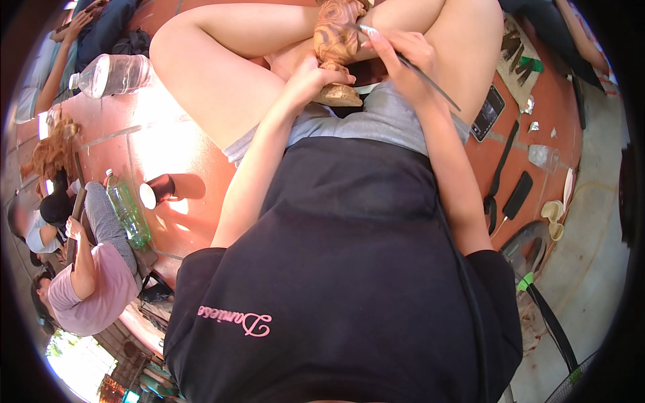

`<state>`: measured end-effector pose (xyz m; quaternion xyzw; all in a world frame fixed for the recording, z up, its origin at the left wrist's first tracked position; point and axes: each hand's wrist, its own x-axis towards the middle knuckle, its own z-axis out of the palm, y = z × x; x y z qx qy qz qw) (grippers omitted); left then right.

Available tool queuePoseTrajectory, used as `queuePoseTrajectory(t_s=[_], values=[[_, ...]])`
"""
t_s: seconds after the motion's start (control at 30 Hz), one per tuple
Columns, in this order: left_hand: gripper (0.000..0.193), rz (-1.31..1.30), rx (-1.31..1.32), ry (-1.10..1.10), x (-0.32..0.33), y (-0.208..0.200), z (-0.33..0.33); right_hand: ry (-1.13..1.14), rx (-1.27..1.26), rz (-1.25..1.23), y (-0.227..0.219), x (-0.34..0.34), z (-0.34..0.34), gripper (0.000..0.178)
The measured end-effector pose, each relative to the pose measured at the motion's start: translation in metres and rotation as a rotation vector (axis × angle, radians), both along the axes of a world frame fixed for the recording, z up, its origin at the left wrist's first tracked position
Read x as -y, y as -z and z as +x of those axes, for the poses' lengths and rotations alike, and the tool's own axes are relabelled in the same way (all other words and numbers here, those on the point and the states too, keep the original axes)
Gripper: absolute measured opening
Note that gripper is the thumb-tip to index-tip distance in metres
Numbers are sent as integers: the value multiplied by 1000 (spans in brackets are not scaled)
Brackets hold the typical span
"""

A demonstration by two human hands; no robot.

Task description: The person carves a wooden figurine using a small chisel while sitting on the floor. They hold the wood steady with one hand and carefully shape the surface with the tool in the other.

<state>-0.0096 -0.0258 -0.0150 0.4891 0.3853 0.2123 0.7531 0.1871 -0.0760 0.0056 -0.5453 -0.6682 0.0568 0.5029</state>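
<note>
A carved wooden piece (334,37) with swirling brown grain and a paler, wider base rests between my bent legs, tilted slightly. Wrapped around its narrow lower part near the base is my left hand (312,79). My right hand (410,60) pinches a slim, dark, rod-like tool (433,87). One end of that tool reaches to the right side of the wood, close by or touching; I cannot tell which. Its other end sticks out past my right wrist. The wood's far end is cut off by the upper edge.
On the tiled floor at left are a clear jug (117,75), a green plastic bottle (127,208) and a dark cup (158,191). At right lie a phone (488,113), a black slab-shaped thing (518,195) and a standing fan (527,252). Other people sit nearby, one in pink (94,289).
</note>
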Motion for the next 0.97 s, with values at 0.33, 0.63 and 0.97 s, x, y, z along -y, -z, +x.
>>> queuePoseTrajectory(t_s=[0.33,0.63,0.97], values=[[31,-44,29,40,-1,-3,-2,-1,-83,-71,1,-1,0,22],[48,-310,351,144,-8,-11,-12,-76,-469,-251,-3,6,1,21],[53,-373,329,64,-6,-14,-12,-59,-456,-309,-6,10,8,21]])
